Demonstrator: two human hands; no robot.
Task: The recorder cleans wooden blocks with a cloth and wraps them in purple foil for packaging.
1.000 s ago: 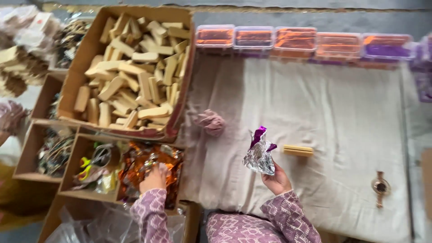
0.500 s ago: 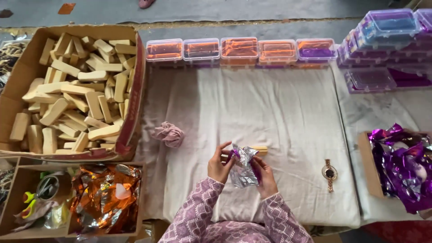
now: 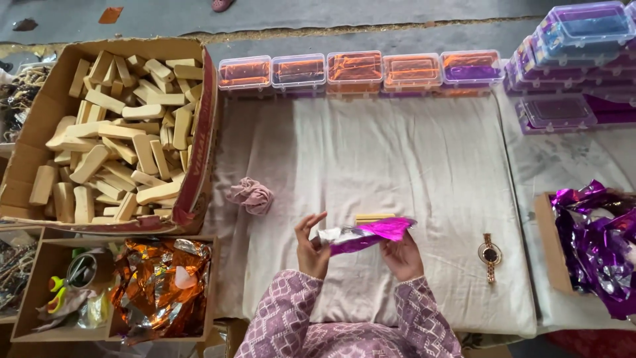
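A: Item one, the foil (image 3: pixel 371 233). Purple on one face, silver on the other, held above the cloth (image 3: pixel 371 146) near its front edge, stretched between both hands.

B: Grip?

A: Left hand (image 3: pixel 311 246) pinches the silver end, with the forefinger lifted clear. Right hand (image 3: pixel 401 255) cups under the purple end, fingers closed on the foil. Whether anything is inside the foil cannot be told.

B: Nearest neighbours?

A: A wooden block (image 3: pixel 374 217) lies on the cloth just behind the foil, partly hidden by it. A wristwatch (image 3: pixel 490 254) lies to the right, a crumpled pink rag (image 3: pixel 250 195) to the left.

B: Further out?

A: A carton of blocks (image 3: pixel 112 132) at left, a box of orange foil (image 3: pixel 159 285) below it, a box of purple foil (image 3: pixel 593 242) at right, and a row of lidded tubs (image 3: pixel 358 69) along the far edge.

B: Risks?

A: In my judgement, three. Thin foil pulled taut between two pinches may tear at either end. The left pinch is narrow, so the silver end could slip and the sheet crumple. A loose sweep of the right wrist could knock the wristwatch, which lies near the cloth's front corner.
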